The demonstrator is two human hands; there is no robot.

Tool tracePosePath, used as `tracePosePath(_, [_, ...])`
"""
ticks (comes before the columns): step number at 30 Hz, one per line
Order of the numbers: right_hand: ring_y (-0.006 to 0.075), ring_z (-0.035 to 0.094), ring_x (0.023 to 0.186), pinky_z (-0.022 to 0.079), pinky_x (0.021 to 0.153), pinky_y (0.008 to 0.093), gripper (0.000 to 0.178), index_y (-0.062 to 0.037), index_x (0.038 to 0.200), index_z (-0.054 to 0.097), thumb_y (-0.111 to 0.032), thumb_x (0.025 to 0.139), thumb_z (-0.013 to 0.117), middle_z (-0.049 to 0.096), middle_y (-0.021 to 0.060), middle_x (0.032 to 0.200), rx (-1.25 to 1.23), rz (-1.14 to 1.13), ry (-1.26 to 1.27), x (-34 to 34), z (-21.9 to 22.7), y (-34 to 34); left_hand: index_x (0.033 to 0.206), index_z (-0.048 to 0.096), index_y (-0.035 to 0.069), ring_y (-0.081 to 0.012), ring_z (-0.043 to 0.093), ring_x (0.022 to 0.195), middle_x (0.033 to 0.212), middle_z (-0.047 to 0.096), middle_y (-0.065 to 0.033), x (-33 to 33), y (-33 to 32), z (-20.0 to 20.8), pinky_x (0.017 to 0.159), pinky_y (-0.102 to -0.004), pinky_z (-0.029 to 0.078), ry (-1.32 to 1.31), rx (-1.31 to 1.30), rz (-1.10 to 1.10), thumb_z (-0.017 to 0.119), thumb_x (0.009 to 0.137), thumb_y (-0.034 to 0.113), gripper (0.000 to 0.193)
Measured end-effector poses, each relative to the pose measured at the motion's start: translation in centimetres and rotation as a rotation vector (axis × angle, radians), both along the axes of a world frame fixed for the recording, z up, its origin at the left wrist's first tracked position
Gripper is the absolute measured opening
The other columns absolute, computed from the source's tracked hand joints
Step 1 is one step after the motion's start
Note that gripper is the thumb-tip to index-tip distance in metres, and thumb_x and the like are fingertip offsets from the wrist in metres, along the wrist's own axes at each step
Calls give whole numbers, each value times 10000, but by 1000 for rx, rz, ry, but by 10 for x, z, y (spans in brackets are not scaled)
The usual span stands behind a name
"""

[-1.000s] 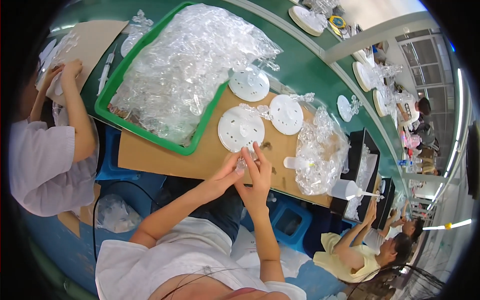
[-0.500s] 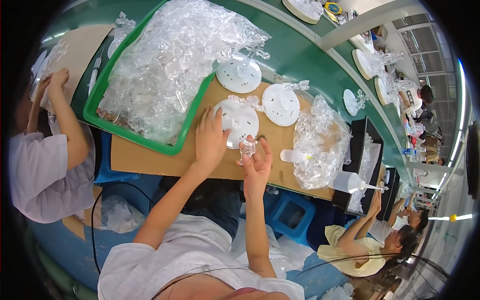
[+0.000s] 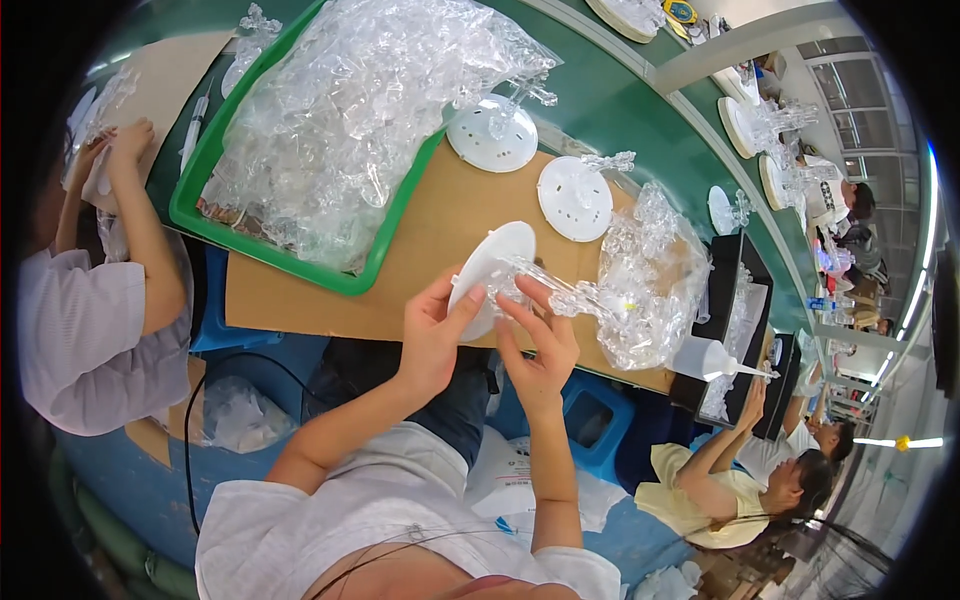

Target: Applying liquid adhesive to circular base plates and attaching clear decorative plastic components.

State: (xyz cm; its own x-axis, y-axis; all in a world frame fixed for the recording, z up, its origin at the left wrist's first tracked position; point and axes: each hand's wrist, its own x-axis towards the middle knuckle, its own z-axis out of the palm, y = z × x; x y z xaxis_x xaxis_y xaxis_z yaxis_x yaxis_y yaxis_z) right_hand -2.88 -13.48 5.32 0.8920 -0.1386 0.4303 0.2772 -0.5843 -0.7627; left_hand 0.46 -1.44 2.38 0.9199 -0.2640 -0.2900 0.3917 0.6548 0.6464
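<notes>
My left hand (image 3: pixel 430 335) grips the near rim of a round white plastic disc (image 3: pixel 505 243) between thumb and fingers, raised and tilted above the cardboard. From the disc's face a clear plastic stem (image 3: pixel 565 290) points right. My right hand (image 3: pixel 545 350) is at that face, fingers curled below and around the stem's base. A small clear plastic piece (image 3: pixel 503 290) shows partly at its fingertips, the rest hidden by the fingers. Two more white discs with clear stems, a far one (image 3: pixel 490 135) and a right one (image 3: pixel 573 200), rest beyond my hands.
A green tray (image 3: pixel 370 270) heaped with bagged clear parts (image 3: pixel 330 140) stands left on the cardboard (image 3: pixel 290 300). At right are a clear bag of parts (image 3: pixel 650 280), a white squeeze bottle (image 3: pixel 700 358) and a black bin (image 3: pixel 725 290). Co-workers sit on both sides.
My left hand has lifted the near disc off the cardboard and tilted it, its stem pointing right. My right hand has moved right, bringing the small clear piece to the disc's face.
</notes>
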Motion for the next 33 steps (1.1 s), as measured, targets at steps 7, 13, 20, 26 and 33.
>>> tracePosePath(7, [253, 538, 1146, 457, 952, 362, 358, 0, 1028, 601, 102, 702, 708, 550, 162, 1206, 631, -63, 54, -24, 5, 22, 1277, 511, -38, -160, 457, 1202, 1286, 491, -97, -14, 12, 14, 996, -284, 376, -279, 41, -9, 553, 928, 78, 370])
tracePosePath(13, [248, 544, 1142, 469, 948, 350, 404, 9, 1081, 577, 123, 709, 689, 560, 171, 1180, 880, -160, 43, -27, 12, 42, 1331, 473, -6, -195, 410, 1276, 1403, 401, -126, -16, 19, 19, 1015, -303, 367, -499, 142, -26, 559, 921, 69, 426])
tracePosePath(20, [218, 588, 1068, 488, 924, 330, 433, 18, 1248, 499, 68, 830, 597, 572, 159, 1187, 1020, -230, 137, -30, 4, 41, 1339, 461, -9, -201, 438, 1243, 1356, 413, -116, -18, 16, 11, 1011, -308, 377, -494, 155, -11, 562, 921, 63, 436])
tracePosePath(26, [217, 594, 1051, 496, 921, 326, 404, 24, 1264, 466, 7, 875, 575, 575, 151, 1175, 1310, -115, 75, -31, -1, 45, 1332, 467, -15, -183, 480, 1177, 1321, 431, -104, -21, 15, 16, 988, -293, 397, -429, 32, 25, 577, 904, 32, 444])
tracePosePath(33, [210, 599, 1028, 503, 908, 331, 395, 26, 1243, 458, 9, 869, 585, 575, 165, 1170, 1158, -224, -47, -28, -2, 60, 1328, 477, -9, -161, 494, 1154, 1267, 493, -97, -19, 20, 20, 961, -272, 409, -464, 130, -21, 582, 901, 33, 441])
